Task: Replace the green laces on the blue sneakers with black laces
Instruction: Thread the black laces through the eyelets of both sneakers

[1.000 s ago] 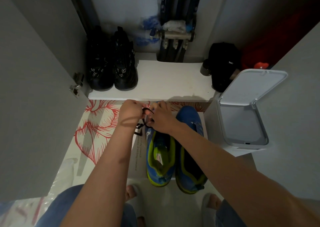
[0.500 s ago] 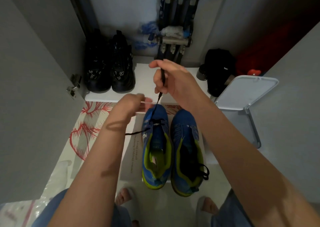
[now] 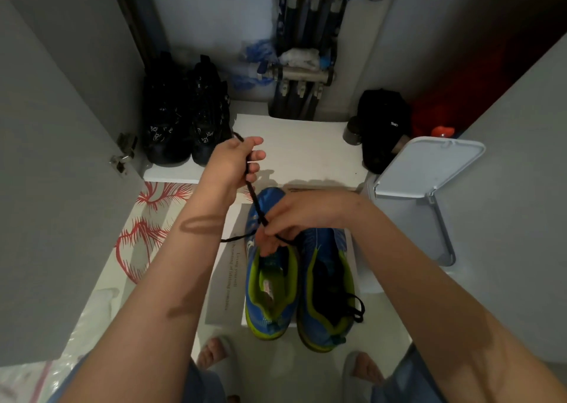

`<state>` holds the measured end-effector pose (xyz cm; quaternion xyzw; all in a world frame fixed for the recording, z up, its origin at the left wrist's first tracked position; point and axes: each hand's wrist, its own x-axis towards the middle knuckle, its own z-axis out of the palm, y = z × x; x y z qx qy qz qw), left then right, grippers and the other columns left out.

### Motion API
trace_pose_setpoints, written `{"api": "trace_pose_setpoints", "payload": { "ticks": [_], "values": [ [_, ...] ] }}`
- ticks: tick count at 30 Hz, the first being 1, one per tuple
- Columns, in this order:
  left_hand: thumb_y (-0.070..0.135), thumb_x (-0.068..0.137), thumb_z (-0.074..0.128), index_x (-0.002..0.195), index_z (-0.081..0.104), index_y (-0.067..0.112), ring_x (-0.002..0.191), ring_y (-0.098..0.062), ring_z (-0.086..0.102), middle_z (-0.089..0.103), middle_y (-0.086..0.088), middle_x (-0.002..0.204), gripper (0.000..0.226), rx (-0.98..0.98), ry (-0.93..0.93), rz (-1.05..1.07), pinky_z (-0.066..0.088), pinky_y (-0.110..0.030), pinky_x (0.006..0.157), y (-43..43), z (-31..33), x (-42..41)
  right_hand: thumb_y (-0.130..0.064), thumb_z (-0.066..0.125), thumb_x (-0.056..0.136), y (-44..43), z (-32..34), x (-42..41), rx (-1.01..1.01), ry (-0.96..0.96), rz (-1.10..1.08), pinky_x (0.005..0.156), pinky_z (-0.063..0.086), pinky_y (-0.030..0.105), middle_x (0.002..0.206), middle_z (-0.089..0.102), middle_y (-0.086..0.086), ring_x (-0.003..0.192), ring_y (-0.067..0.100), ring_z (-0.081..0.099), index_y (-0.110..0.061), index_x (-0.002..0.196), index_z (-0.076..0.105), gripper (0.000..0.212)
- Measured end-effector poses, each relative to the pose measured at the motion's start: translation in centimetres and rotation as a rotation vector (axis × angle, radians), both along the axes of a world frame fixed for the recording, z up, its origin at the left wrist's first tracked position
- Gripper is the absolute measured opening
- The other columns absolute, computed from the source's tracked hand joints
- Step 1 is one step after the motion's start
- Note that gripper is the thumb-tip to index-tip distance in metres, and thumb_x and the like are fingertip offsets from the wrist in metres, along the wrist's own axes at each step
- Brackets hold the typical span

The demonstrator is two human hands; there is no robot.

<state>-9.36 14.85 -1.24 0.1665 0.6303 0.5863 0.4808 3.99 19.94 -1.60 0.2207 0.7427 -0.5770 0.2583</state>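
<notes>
As left fingers (image 3: 254,157) grip the black cord lace (image 3: 252,192) taut, right fingers (image 3: 267,243) pinching it over the blue-and-lime sneaker (image 3: 260,316) should prevent twists.

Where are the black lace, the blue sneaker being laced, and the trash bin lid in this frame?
black lace (image 3: 254,198): head view, on the taut stretch above the toe.
blue sneaker being laced (image 3: 266,323): head view, on its heel.
trash bin lid (image 3: 429,163): head view, middle of the open lid.
</notes>
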Motion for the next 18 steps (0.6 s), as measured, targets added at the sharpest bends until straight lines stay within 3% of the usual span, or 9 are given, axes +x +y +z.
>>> {"api": "trace_pose_setpoints", "payload": {
  "ticks": [3, 7, 8, 10, 13, 15, 17, 18],
  "values": [
    [0.015, 0.101, 0.036, 0.106, 0.057, 0.012, 0.03, 0.001, 0.03, 0.043, 0.002, 0.064, 0.021, -0.055, 0.193, -0.207, 0.021, -0.011, 0.033, -0.3, 0.7, 0.2, -0.012, 0.049, 0.094, 1.2, -0.3, 0.2, 0.011, 0.129, -0.306, 0.102, 0.044, 0.032, 0.126, 0.06, 0.007, 0.116, 0.019, 0.057, -0.008, 0.13, 0.052, 0.036],
    [0.02, 0.1, 0.043, 0.092, 0.052, 0.017, 0.036, -0.002, 0.032, 0.044, 0.002, 0.06, 0.013, -0.145, 0.285, -0.49, 0.025, -0.013, 0.035, -0.7, 1.4, 1.3, -0.029, 0.053, 0.09, 2.8, -0.2, 0.2, -0.521, 0.322, -0.795, 0.099, 0.046, 0.04, 0.096, 0.064, 0.011, 0.097, 0.027, 0.062, -0.004, 0.104, 0.059, 0.03],
    [0.019, 0.099, 0.043, 0.089, 0.052, 0.017, 0.037, -0.003, 0.033, 0.045, 0.002, 0.06, 0.014, -0.176, 0.314, -0.529, 0.025, -0.013, 0.036, -0.6, 1.6, 1.3, -0.037, 0.054, 0.088, 3.0, -0.3, 0.3, -0.545, 0.315, -0.85, 0.097, 0.048, 0.04, 0.092, 0.065, 0.01, 0.092, 0.026, 0.064, -0.005, 0.101, 0.06, 0.035],
    [0.018, 0.099, 0.044, 0.092, 0.056, 0.014, 0.042, -0.005, 0.036, 0.049, 0.002, 0.062, 0.015, -0.267, 0.386, -0.639, 0.027, -0.014, 0.041, -0.6, 1.5, 1.4, -0.042, 0.05, 0.092, 3.0, -0.7, 0.5, -0.455, 0.31, -0.894, 0.09, 0.052, 0.034, 0.095, 0.069, 0.006, 0.088, 0.021, 0.068, -0.008, 0.103, 0.064, 0.038],
    [0.015, 0.098, 0.046, 0.104, 0.057, 0.005, 0.05, -0.009, 0.051, 0.064, 0.0, 0.064, 0.016, -0.405, 0.342, -0.714, 0.039, -0.02, 0.052, -0.8, 1.4, 1.5, -0.028, 0.045, 0.098, 2.7, -1.0, 0.4, -0.428, 0.364, -0.949, 0.079, 0.056, 0.029, 0.102, 0.069, 0.007, 0.088, 0.02, 0.068, -0.008, 0.1, 0.065, 0.028],
    [0.009, 0.096, 0.048, 0.115, 0.057, 0.0, 0.081, -0.016, 0.065, 0.07, -0.009, 0.092, 0.022, -0.482, 0.384, -0.72, 0.048, -0.027, 0.072, -1.1, 1.2, 1.3, -0.025, 0.046, 0.098, 2.3, -1.1, 0.2, -0.21, 0.308, -0.945, 0.076, 0.052, 0.028, 0.097, 0.068, 0.009, 0.084, 0.021, 0.063, -0.007, 0.098, 0.066, 0.027],
    [0.006, 0.094, 0.047, 0.123, 0.056, 0.001, 0.112, -0.026, 0.057, 0.062, -0.016, 0.118, 0.031, -0.477, 0.48, -0.631, 0.045, -0.034, 0.088, -1.1, 1.0, 0.7, -0.024, 0.047, 0.098, 1.7, -1.1, 0.1, -0.051, 0.251, -0.878, 0.066, 0.047, 0.025, 0.091, 0.064, 0.01, 0.073, 0.017, 0.056, -0.003, 0.101, 0.067, 0.029],
    [0.009, 0.095, 0.045, 0.123, 0.058, 0.003, 0.114, -0.026, 0.056, 0.062, -0.015, 0.119, 0.031, -0.421, 0.444, -0.574, 0.043, -0.036, 0.092, -1.0, 1.2, 0.5, -0.024, 0.048, 0.098, 1.3, -1.1, -0.1, -0.053, 0.238, -0.836, 0.06, 0.046, 0.023, 0.093, 0.063, 0.013, 0.068, 0.016, 0.054, -0.002, 0.103, 0.066, 0.029]
  ]
}}
